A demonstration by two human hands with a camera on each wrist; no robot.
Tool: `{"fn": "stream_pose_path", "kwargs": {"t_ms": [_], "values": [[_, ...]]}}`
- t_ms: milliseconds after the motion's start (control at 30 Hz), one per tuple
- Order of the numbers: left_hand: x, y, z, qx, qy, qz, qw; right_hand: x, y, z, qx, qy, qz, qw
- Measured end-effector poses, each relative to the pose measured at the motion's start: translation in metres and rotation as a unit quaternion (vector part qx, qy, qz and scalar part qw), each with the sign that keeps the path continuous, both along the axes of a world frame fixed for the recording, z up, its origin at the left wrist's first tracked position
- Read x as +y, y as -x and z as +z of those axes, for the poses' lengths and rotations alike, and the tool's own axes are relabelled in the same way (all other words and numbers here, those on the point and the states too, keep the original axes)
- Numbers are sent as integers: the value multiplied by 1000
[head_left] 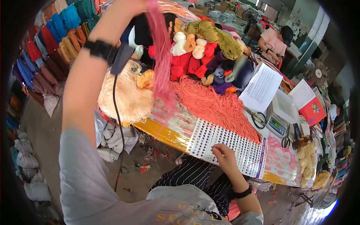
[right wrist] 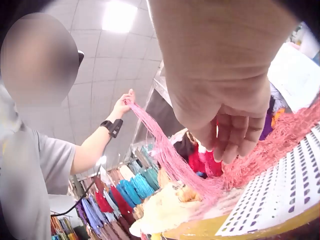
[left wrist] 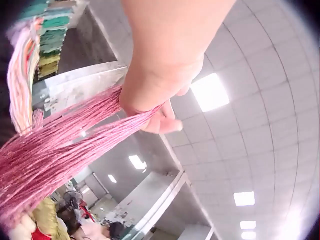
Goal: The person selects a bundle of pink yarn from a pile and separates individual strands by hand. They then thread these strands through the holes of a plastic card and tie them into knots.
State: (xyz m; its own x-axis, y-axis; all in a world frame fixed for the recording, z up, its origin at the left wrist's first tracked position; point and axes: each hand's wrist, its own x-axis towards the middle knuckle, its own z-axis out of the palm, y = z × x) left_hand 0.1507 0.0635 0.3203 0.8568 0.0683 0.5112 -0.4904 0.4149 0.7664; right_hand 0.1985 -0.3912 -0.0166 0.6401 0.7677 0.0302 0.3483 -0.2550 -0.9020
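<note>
High at the top edge of the head view, my left hand (head_left: 129, 4) grips the upper end of a long pink skein of yarn (head_left: 162, 56). In the left wrist view its fingers are curled round the bundled strands (left wrist: 75, 150), which fan out downward. The lower end of the skein hangs over the table, beside a spread of coral yarn (head_left: 210, 103). My right hand (head_left: 227, 159) hovers over the front edge of a white card with rows of dark holes (head_left: 210, 137). Its fingers hang loosely bent in the right wrist view, with no yarn among them.
Piled balls and skeins (head_left: 195, 48) fill the table's back, with a cream heap (head_left: 125, 93) at left. Scissors (head_left: 258, 119), a digital scale (head_left: 276, 125) and papers (head_left: 260, 84) lie to the right. Another person (head_left: 275, 41) sits behind. A cable (head_left: 117, 108) hangs from my left wrist.
</note>
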Motion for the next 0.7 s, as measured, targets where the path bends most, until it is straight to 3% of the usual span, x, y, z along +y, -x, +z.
{"fn": "stream_pose_path", "kwargs": {"t_ms": [67, 133, 167, 233, 267, 300, 333, 367, 533, 600, 667, 700], "values": [[-15, -1, -71, 40, -162, 238, 957, 12, -10, -21, 13, -19, -13, 1000], [-47, -6, -136, 121, -2, 19, 992, 24, -21, -41, 45, -2, -19, 999], [-68, -9, -181, 208, -69, 159, 963, 29, -23, -52, 102, -19, -48, 993], [-101, -10, -252, 277, -147, 42, 949, 34, -28, -66, 74, 10, -54, 996], [-122, -14, -286, 331, -143, 28, 932, 34, -29, -72, 42, 39, -54, 997], [-139, -21, -328, 302, -69, -57, 949, 35, -27, -78, 3, 41, -78, 996], [-157, -30, -359, 335, 2, -121, 935, 36, -26, -79, 3, 46, -81, 996], [-174, -37, -381, 364, 73, -183, 910, 37, -23, -79, -23, 48, -87, 995], [-207, -72, -413, 384, 79, -216, 894, 36, -22, -88, -70, 34, -90, 993], [-173, -93, -401, 428, -102, -83, 894, 35, -23, -87, -77, 29, -88, 993], [-133, -117, -406, 281, -308, 156, 896, 36, -22, -84, -82, 34, -85, 992], [-108, -127, -412, 258, -309, 210, 891, 36, -22, -87, -88, 29, -84, 992]]}}
